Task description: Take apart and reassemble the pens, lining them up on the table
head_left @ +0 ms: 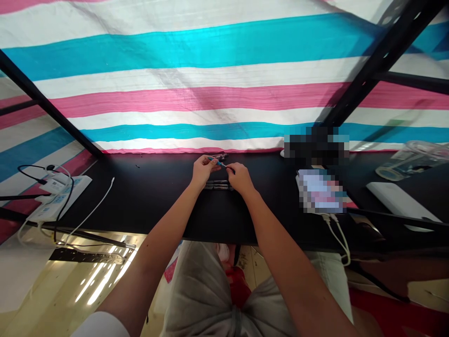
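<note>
Over the black table (147, 206), my left hand (204, 169) is closed on a small blue pen-like piece (218, 163). My right hand (238, 176) pinches the thin right end of that piece, its fingertips close to those of my left hand. Several slim dark pens (218, 185) lie side by side between my wrists. Beyond my hands, more thin pieces (221, 156) lie near the back edge, partly hidden by my fingers. Fine details of the held piece are too small to tell.
A power strip (79, 187) with plugs and a white cable (101, 201) are at left. At right are a blurred-out phone-like device (321, 191) with cables, a white box (400, 201) and a clear container (403, 161). Striped sheeting (196, 98) hangs behind.
</note>
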{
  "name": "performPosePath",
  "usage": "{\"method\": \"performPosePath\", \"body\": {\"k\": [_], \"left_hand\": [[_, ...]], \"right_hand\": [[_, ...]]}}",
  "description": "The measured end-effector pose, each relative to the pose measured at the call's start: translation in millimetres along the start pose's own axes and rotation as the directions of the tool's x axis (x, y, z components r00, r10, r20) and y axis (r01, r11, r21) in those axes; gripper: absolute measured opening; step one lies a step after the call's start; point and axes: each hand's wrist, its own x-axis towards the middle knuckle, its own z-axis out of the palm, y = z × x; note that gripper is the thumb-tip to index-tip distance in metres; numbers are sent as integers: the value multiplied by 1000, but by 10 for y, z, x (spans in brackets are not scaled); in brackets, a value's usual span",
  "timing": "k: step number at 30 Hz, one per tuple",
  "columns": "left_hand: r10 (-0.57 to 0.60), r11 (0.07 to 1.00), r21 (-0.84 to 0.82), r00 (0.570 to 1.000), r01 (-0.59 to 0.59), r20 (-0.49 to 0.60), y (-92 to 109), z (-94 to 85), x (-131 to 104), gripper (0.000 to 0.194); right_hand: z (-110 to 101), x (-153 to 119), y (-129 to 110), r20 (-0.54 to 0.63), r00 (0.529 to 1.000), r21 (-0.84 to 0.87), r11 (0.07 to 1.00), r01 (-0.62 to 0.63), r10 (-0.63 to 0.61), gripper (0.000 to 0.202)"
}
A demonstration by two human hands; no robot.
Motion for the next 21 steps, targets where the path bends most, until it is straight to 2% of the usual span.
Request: {"method": "performPosePath", "body": {"k": [3,6,10,14,18,21], "left_hand": [[-15,1000,23,1000,15,-19,9,9,-8,33],[-44,999,6,999,44,-19,5,10,-2,33],[-53,998,-41,998,52,-18,-6,5,13,36],[-49,999,-4,999,49,-23,-12,-2,17,37],[-44,999,25,998,46,-44,-5,-17,14,41],[-50,999,2,998,51,-42,3,-26,10,46]], "right_hand": [[-35,-7,-19,-22,1000,57,998,-19,21,5],[-42,-9,-25,-71,997,100,995,-17,24,8],[0,-6,-33,-96,995,132,990,47,-34,11],[25,-10,-39,-78,995,104,992,66,-58,18],[-8,-18,-30,-82,995,67,996,66,-60,9],[-42,-28,-37,-101,995,50,998,32,-27,14]]}}
